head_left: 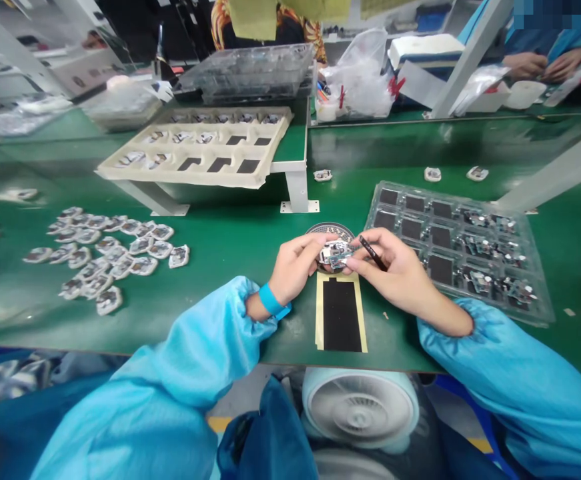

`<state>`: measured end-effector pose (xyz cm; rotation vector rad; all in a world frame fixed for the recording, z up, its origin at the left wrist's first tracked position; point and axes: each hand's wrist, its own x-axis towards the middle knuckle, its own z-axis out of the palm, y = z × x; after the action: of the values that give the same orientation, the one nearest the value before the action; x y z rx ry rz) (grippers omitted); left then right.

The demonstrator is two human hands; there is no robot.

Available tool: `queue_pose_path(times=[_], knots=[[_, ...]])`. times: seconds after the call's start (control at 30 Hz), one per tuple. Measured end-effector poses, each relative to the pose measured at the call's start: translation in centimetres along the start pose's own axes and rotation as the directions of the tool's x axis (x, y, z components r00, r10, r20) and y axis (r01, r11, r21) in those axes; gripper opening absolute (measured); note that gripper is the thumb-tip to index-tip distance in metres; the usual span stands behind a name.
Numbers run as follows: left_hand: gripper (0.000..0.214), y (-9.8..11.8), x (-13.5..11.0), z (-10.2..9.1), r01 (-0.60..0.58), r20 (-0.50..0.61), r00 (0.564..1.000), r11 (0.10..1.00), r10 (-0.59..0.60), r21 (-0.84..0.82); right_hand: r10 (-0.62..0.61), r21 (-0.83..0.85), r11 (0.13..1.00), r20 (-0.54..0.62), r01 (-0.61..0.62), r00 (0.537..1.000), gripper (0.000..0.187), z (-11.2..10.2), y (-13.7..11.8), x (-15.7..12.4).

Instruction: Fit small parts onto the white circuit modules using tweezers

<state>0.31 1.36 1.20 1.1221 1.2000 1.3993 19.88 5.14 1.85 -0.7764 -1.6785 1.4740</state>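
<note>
At frame centre the left hand [295,267] pinches a small board [335,255], just above a black strip [341,313]. The right hand [400,270] grips dark tweezers [373,253] (tips at the board). A clear tray [545,313] sits at the right; loose parts [110,253] lie at the left.

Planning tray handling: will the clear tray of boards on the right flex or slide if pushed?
Likely flexes: the clear tray looks like thin moulded plastic. Probably slides easily on the smooth green table. Its boards lie in open pockets, so tilting may spill them.
</note>
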Motion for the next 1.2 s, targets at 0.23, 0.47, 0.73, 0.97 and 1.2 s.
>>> queue_pose_path(times=[0.23, 0.47, 0.73, 0.97, 1.2], knots=[[0.037, 0.4, -0.7, 0.2, -0.123, 0.073, 0.99, 0.99, 0.118, 0.069, 0.067, 0.05, 0.997, -0.034, -0.065, 0.997, 0.029, 0.3, 0.2, 0.2], [0.041, -0.7, -0.8, -0.2, -0.147, 0.173, 0.977, 0.98, 0.123, 0.133, 0.132, 0.105, 0.986, -0.033, -0.128, 0.991, 0.035, -0.2, -0.1, 0.6], [0.044, -1.1, -0.7, -0.2, -0.217, 0.188, 0.967, 0.938, 0.169, 0.269, 0.107, 0.102, 0.99, -0.056, -0.101, 0.993, 0.035, -0.3, -0.1, 0.6], [0.042, -0.7, -0.8, -0.1, -0.255, 0.166, 0.964, 0.901, 0.208, 0.35, 0.078, 0.079, 0.994, -0.069, -0.073, 0.994, 0.031, -0.2, 0.0, 0.5], [0.045, -1.0, -0.7, -0.6, -0.353, 0.193, 0.935, 0.827, 0.297, 0.437, 0.119, 0.07, 0.991, -0.053, -0.116, 0.991, 0.04, -0.2, -0.2, 0.8]])
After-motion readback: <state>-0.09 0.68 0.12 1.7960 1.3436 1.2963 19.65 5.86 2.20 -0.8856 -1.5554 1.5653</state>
